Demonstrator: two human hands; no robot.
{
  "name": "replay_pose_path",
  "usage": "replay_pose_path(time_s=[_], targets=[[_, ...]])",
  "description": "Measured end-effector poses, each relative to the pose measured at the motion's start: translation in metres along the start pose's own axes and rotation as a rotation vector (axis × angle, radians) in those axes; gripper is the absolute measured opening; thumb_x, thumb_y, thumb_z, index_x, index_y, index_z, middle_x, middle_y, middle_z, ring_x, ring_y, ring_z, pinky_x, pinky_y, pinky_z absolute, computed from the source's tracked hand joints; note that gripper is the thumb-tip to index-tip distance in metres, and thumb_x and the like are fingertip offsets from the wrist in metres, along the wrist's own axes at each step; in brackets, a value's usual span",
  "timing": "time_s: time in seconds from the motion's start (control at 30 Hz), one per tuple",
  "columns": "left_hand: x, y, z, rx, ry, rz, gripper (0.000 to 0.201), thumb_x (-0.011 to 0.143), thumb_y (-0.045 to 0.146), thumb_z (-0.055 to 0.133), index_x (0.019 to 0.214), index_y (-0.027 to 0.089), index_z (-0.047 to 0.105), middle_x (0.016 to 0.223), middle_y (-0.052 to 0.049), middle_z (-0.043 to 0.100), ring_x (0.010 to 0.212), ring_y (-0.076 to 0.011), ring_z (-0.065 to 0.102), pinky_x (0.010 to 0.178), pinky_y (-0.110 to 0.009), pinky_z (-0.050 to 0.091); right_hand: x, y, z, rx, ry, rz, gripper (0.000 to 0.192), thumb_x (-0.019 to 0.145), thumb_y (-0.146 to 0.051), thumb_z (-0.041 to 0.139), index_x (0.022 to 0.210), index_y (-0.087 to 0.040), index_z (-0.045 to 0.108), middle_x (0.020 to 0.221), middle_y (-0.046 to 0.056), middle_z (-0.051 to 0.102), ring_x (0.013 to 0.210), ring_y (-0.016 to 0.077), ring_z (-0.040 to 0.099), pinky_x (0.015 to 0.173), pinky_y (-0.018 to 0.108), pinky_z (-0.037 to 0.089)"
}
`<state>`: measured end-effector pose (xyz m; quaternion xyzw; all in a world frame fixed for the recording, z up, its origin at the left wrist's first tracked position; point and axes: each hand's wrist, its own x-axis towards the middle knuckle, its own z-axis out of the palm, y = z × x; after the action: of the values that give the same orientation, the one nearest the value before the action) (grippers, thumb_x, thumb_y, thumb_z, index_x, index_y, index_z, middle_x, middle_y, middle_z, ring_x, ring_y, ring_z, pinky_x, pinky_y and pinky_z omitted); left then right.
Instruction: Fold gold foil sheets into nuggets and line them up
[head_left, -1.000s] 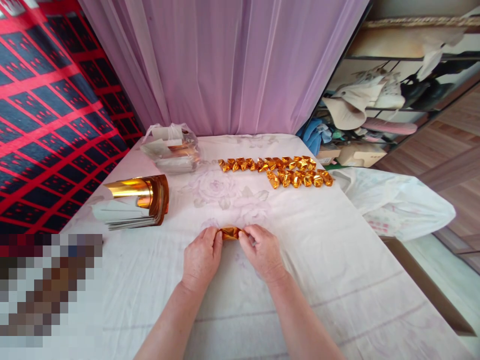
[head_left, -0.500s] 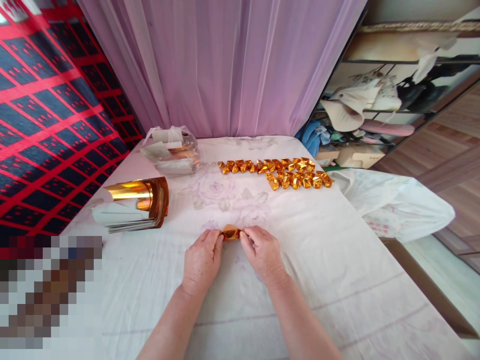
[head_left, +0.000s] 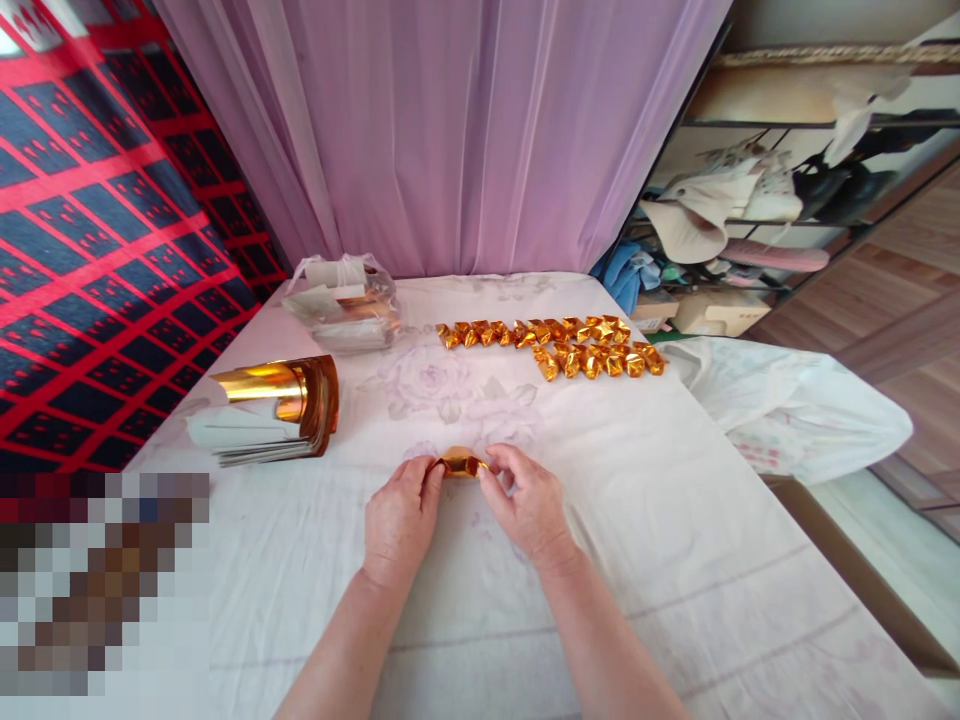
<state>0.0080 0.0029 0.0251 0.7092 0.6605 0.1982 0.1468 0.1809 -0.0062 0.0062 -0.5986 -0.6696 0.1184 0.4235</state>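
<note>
A small piece of folded gold foil paper point(head_left: 460, 463) is stretched between my two hands, just above the floral tablecloth point(head_left: 480, 600). My left hand point(head_left: 401, 510) pinches its left end between thumb and fingers. My right hand point(head_left: 525, 502) is at the right end, thumb against the foil and the forefinger a little raised, in a looser grip. Further back, folded gold foil pieces point(head_left: 574, 345) lie in two rows. To the left of my hands stands a curled stack of gold foil sheets point(head_left: 319, 405) with pale backs.
A clear plastic bag point(head_left: 345, 310) with more paper stands at the back left. Behind the table hangs a purple curtain point(head_left: 450, 130). Off the right edge are a white plastic bag point(head_left: 810, 405), a cardboard box point(head_left: 847, 570) and a shelf with shoes point(head_left: 780, 190).
My right hand's fingers have loosened and spread slightly, with the forefinger lifted at the foil's right end. My left hand keeps its pinch. The foil piece shows a more raised, bright middle.
</note>
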Motion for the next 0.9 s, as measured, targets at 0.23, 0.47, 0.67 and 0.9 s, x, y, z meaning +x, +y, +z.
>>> replay_pose_path(time_s=[0.23, 0.47, 0.67, 0.9], targets=[[0.004, -0.009, 0.005, -0.151, 0.061, 0.0, 0.028, 0.095, 0.029, 0.05, 0.117, 0.025, 0.066, 0.113, -0.003, 0.074, 0.098, -0.0189, 0.071, 0.084, -0.029, 0.055, 0.001, 0.001, 0.001, 0.173, -0.01, 0.132, 0.016, 0.086, -0.033, 0.052, 0.081, -0.023, 0.064, 0.063, -0.001, 0.069, 0.053, 0.0127, 0.062, 0.055, 0.021, 0.047], [0.005, -0.012, 0.007, -0.201, 0.072, -0.025, 0.028, 0.095, 0.028, 0.049, 0.117, 0.025, 0.067, 0.114, -0.002, 0.074, 0.1, -0.0189, 0.071, 0.088, -0.03, 0.056, 0.002, 0.002, 0.002, 0.149, 0.007, 0.163, 0.016, 0.084, -0.033, 0.053, 0.081, -0.022, 0.065, 0.067, 0.001, 0.071, 0.052, 0.0131, 0.062, 0.053, 0.021, 0.046], [0.005, -0.014, 0.009, -0.268, 0.082, -0.023, 0.028, 0.095, 0.028, 0.048, 0.115, 0.026, 0.067, 0.114, -0.001, 0.074, 0.101, -0.0184, 0.07, 0.09, -0.031, 0.055, 0.002, 0.003, -0.001, 0.078, -0.091, 0.119, 0.019, 0.085, -0.033, 0.054, 0.075, -0.022, 0.066, 0.061, -0.001, 0.068, 0.05, 0.0121, 0.06, 0.051, 0.02, 0.042], [0.006, -0.015, 0.01, -0.341, 0.109, -0.017, 0.027, 0.094, 0.029, 0.048, 0.113, 0.026, 0.068, 0.11, 0.0, 0.075, 0.098, -0.0173, 0.071, 0.091, -0.03, 0.054, 0.002, 0.004, -0.003, -0.007, -0.132, 0.021, 0.026, 0.088, -0.034, 0.052, 0.067, -0.022, 0.063, 0.058, -0.001, 0.064, 0.05, 0.0109, 0.055, 0.052, 0.021, 0.037]])
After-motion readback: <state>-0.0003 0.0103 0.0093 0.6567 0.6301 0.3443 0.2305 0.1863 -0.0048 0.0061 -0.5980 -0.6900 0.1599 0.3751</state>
